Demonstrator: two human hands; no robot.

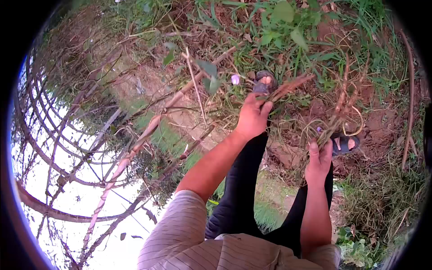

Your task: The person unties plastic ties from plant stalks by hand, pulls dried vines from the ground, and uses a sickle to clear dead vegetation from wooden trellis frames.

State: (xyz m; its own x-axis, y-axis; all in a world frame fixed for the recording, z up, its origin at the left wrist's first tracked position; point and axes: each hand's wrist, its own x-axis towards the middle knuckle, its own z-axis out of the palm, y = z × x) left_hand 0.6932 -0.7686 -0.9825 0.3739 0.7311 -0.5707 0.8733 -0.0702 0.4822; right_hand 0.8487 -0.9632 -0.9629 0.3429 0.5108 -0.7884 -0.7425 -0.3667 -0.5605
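My left hand (253, 118) is closed around a thin bundle of reddish-brown stems or roots (292, 86), slightly blurred, which points out to the right above my foot. Lower and to the right, my right hand (318, 162) pinches a bunch of green-brown plant stems (330, 128) between thumb and fingers. Thicker tan, root-like strands (344, 92) spread upward from that bunch, over reddish soil. A curled pale stem (360, 121) hangs beside it. The two hands are apart from each other. Exactly where the plants' ends lie is hidden by my fingers.
My sandalled feet, left (265, 81) and right (345, 145), stand on loose soil and weeds. A trellis of crossed branches (148, 128) with vines rises on the left. Green grass (360, 22) grows at the top, and a heap of dry grass (382, 198) lies at right.
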